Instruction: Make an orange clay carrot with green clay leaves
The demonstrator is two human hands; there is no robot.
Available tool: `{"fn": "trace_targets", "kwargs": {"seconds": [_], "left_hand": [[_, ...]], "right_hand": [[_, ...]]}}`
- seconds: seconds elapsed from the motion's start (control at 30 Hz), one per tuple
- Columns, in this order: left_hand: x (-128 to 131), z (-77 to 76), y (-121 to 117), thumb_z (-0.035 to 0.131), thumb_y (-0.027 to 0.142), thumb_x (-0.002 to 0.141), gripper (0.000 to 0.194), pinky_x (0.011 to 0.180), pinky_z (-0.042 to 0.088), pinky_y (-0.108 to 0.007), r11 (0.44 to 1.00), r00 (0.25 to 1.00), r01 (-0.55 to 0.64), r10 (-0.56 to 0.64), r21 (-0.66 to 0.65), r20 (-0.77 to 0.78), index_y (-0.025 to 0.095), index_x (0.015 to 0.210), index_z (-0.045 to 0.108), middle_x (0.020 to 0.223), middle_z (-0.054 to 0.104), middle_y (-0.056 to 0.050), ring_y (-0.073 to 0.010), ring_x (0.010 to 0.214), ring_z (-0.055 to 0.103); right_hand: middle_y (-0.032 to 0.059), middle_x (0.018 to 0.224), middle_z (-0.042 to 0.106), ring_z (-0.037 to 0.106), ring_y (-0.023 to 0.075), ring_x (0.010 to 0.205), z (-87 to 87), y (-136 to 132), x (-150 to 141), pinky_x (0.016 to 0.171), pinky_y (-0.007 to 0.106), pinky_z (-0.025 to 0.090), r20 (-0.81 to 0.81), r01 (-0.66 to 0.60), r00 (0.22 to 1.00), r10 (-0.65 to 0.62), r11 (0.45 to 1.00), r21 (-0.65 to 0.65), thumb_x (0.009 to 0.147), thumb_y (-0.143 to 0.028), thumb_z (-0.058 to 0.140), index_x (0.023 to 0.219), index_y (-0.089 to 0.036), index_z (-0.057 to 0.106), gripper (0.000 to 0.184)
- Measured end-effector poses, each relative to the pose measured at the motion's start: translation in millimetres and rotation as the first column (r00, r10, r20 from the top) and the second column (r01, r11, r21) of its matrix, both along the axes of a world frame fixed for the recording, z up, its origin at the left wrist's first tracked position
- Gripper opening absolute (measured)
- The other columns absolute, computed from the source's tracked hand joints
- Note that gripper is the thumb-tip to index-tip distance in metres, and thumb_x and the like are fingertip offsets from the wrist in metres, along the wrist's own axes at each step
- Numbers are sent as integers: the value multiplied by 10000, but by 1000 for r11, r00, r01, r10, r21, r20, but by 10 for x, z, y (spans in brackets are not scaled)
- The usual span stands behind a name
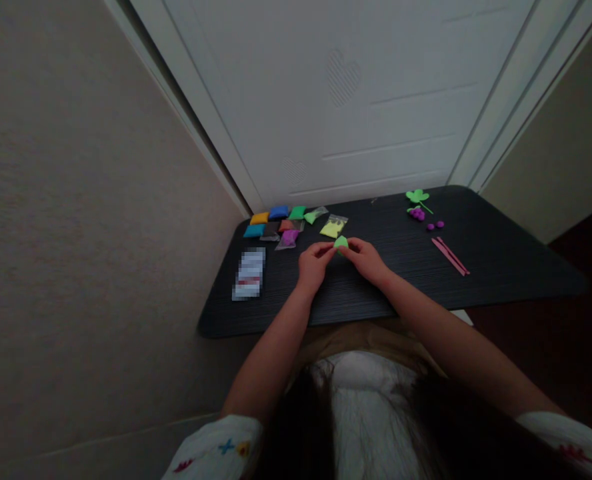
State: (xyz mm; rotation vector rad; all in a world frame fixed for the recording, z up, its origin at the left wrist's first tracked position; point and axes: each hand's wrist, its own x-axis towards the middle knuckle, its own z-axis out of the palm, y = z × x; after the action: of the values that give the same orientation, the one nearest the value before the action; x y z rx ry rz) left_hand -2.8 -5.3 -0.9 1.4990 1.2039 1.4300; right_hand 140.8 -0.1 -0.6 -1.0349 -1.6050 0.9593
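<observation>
Left hand point(315, 265) and right hand point(369, 259) pinch light-green piece point(341, 244) between fingertips, above dark table point(371, 293). Colored packets point(279, 212) beyond, to left; pink sticks point(450, 256) and purple balls point(418, 214) at right.

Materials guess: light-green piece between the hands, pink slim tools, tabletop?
Light-green piece: probably soft modelling clay, matte; evenly coloured, no glossy highlights.
Pink slim tools: likely plastic, judging by the uniform colour and straight, thin shape; finish unclear at this size.
Tabletop: dark with fine streaks like wood grain, low sheen; could be laminate or stained wood.
</observation>
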Motion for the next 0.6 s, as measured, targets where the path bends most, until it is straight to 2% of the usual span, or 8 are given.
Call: {"fn": "trace_targets", "kwargs": {"seconds": [0.13, 0.27, 0.43, 0.6], "left_hand": [[5, 11, 2, 644, 312, 617, 244, 788, 428, -319, 999, 999, 8, -5, -45, 47, 170, 815, 665, 848, 655, -53, -175, 817, 586], [8, -6, 23, 668, 284, 589, 246, 796, 421, -315, 994, 986, 23, -5, -103, 167, 170, 807, 660, 834, 654, -39, -162, 803, 582], [-1, -66, 68, 696, 250, 554, 286, 776, 427, -312, 976, 934, 100, -26, -191, 357, 160, 820, 644, 806, 644, -29, -133, 737, 581], [4, -55, 64, 714, 203, 529, 299, 778, 425, -295, 964, 883, 143, -23, -223, 469, 141, 809, 631, 781, 638, -28, -116, 724, 585]], "right_hand": [[18, 782, 614, 533, 145, 705, 0, -2, 1, 669, 279, 414, 30, 20, 999, -20, 1000, 23, 742, -392, 494, 863, -164, 612, 284], [23, 799, 617, 531, 143, 696, 2, -16, -4, 661, 277, 413, 105, 38, 993, -46, 996, 85, 759, -375, 482, 889, -169, 607, 274], [33, 831, 611, 532, 145, 724, 2, -42, -13, 665, 271, 414, 212, 67, 971, -113, 974, 216, 770, -320, 478, 926, -182, 594, 239], [51, 844, 604, 535, 156, 768, -6, -49, -13, 702, 280, 421, 287, 49, 946, -150, 943, 329, 777, -268, 474, 934, -166, 582, 216]]}}
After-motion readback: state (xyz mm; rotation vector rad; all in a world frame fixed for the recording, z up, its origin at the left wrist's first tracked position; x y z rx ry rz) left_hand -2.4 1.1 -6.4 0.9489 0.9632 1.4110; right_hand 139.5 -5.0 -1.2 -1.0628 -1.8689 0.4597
